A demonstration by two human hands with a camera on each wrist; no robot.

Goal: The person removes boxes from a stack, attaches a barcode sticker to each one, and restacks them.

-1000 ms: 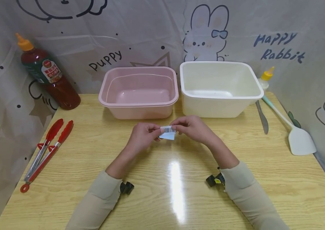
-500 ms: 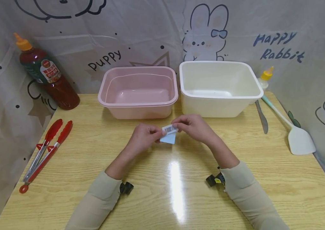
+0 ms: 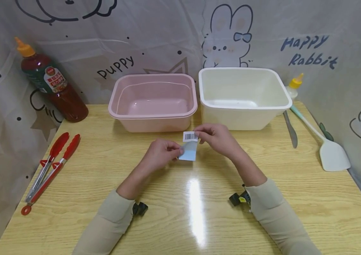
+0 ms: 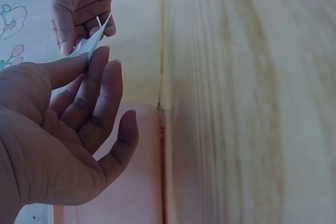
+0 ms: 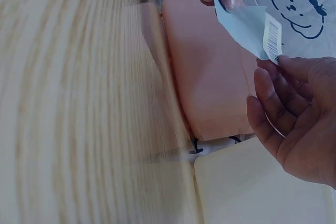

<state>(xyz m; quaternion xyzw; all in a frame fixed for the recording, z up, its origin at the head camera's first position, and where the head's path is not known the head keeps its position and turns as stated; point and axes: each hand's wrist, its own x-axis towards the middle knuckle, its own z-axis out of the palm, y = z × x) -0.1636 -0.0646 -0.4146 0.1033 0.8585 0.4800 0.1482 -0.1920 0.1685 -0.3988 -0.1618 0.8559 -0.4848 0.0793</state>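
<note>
basins, pink basin (image 3: 153, 102) and white basin (image 3: 242, 97), stand side by side; just before their gap hangs a barcode label (image 3: 189, 145). right hand (image 3: 217, 138) pinches its top; left hand (image 3: 161, 154) pinches its lower corner.

sleeves: long, beige, snug knit, reaching both wrists | wrists: small black strapped camera units, right one yellow-marked | hands (image 3: 161, 154): bare
</note>
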